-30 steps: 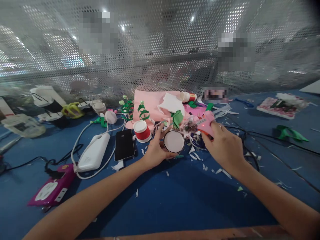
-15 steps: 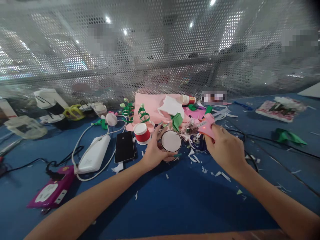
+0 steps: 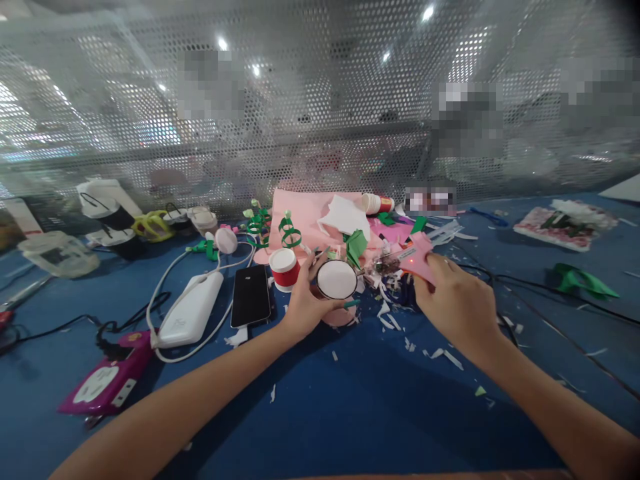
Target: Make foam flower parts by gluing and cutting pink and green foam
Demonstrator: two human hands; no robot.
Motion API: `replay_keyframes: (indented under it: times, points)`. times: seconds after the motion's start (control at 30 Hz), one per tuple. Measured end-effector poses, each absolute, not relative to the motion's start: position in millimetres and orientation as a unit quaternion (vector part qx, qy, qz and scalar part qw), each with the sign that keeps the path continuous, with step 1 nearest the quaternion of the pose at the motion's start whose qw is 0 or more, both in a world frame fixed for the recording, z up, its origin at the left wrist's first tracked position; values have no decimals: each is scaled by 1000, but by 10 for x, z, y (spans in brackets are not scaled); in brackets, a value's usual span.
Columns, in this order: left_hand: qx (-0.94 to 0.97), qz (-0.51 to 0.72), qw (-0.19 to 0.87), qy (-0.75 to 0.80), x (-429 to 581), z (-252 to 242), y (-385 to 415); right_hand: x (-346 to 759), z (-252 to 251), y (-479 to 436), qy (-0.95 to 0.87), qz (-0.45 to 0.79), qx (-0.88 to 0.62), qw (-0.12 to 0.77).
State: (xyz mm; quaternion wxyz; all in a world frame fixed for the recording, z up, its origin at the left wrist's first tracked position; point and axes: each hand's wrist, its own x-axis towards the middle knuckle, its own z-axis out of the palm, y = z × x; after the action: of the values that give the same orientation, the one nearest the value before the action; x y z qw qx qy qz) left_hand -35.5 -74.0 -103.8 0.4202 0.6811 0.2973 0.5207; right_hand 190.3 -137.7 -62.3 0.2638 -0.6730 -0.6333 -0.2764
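One cup (image 3: 337, 279) sits in the left hand (image 3: 300, 305), fingers curled around it, beside a red tub (image 3: 285, 271) on the table (image 3: 350, 400); the right hand (image 3: 456, 293) has its fingers wrapped round a glue gun (image 3: 418, 260).

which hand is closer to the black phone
Left. The left hand is just right of the black phone, past the red-and-white cup, gripping a round white-faced piece. The right hand is farther off to the right, holding a pink gun-shaped tool.
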Motion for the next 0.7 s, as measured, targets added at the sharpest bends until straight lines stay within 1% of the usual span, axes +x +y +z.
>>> replay_keyframes:
  times: [0.3, 0.47, 0.7]
  points:
    - [672, 519, 449, 279, -346, -1017, -756, 1888, -640, -1359, -622, -320, -654, 288]
    - [685, 504, 438, 293, -353, -983, -767, 1913, -646, -1356, -634, -306, -654, 275]
    - [671, 519, 444, 290, -347, -1014, -753, 1900, -611, -1379, -640, -288, -664, 257]
